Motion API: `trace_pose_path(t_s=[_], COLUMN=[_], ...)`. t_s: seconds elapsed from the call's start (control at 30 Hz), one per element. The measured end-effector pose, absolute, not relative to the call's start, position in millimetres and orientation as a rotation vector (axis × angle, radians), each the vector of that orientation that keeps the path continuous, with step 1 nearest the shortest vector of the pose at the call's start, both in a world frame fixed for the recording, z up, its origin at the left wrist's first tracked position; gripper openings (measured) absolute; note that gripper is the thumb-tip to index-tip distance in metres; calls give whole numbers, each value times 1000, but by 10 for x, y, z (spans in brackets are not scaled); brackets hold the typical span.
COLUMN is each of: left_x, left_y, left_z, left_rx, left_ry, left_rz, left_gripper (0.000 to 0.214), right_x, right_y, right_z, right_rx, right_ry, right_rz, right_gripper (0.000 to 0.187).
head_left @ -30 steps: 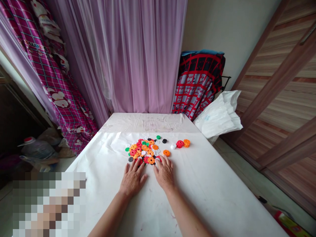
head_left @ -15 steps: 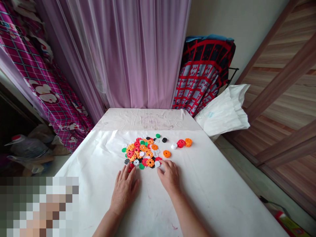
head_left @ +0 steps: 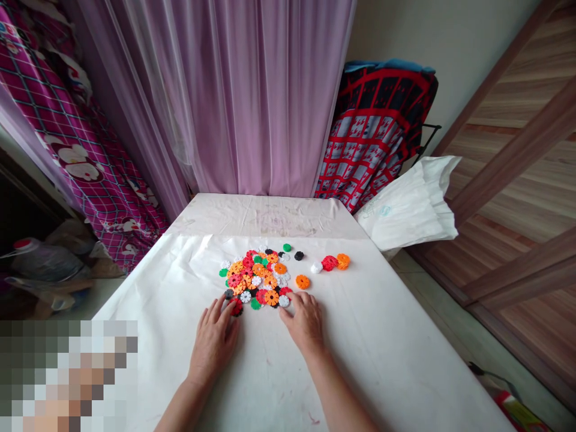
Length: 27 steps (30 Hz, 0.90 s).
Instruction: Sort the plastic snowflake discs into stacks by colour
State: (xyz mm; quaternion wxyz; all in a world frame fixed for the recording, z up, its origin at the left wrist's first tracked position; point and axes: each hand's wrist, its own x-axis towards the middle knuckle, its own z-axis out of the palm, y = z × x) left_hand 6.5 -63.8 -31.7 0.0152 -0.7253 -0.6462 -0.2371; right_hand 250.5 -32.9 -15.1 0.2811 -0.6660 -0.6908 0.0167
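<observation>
A loose pile of notched, flower-shaped plastic discs (head_left: pixel 257 269) in red, orange, white, green and black lies mid-table. My left hand (head_left: pixel 213 337) rests palm down at the pile's near left edge, fingers apart. Its fingertips are at a red disc (head_left: pixel 236 307) and a dark grey disc (head_left: pixel 228 294). At the near right edge lies my right hand (head_left: pixel 304 321), fingers spread, with the thumb by a white disc (head_left: pixel 284 301). Neither hand grips a disc. To the pile's right are an orange disc stack (head_left: pixel 303 281), a white one (head_left: pixel 317 267), a red one (head_left: pixel 330 263) and another orange one (head_left: pixel 342 261).
Green discs (head_left: pixel 287 247) and black discs (head_left: pixel 299 255) lie behind the pile. A white cloth covers the table (head_left: pixel 382 348). A white paper-like bag (head_left: pixel 411 204) stands at its right edge. Purple curtains (head_left: pixel 265 102) hang behind. A plastic jug (head_left: pixel 38 264) is at left.
My left hand has shifted slightly left and toward me, its fingertips now at the dark grey disc too. My right hand barely moves. The view has tilted a little; the discs lie as before.
</observation>
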Motion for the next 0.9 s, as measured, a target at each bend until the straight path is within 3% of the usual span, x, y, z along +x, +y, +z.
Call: trace_pose_path(t_s=[0.3,0.5,0.7,0.9], left_x=[79,83,94,90], left_y=[-664,-663,-668,-672], left_z=[-286,-273,-256,-250], left_rx=[-2279,-2276,-2281,-2279], left_ry=[-2009,-1996,-2004,-1999], left_rz=[-675,-652,-641,-657], left_gripper=[41,41,42,40], right_x=[2508,2500,2509,2545], right_y=[-320,-332,-307,-332], right_z=[-178,-163,-156,-191], right_rx=[-1722,-1759,-1774,-1713], right_ry=[-1794,-1814,-1809,-1836], right_rz=[78,90,95,98], right_gripper=[16,27,16,18])
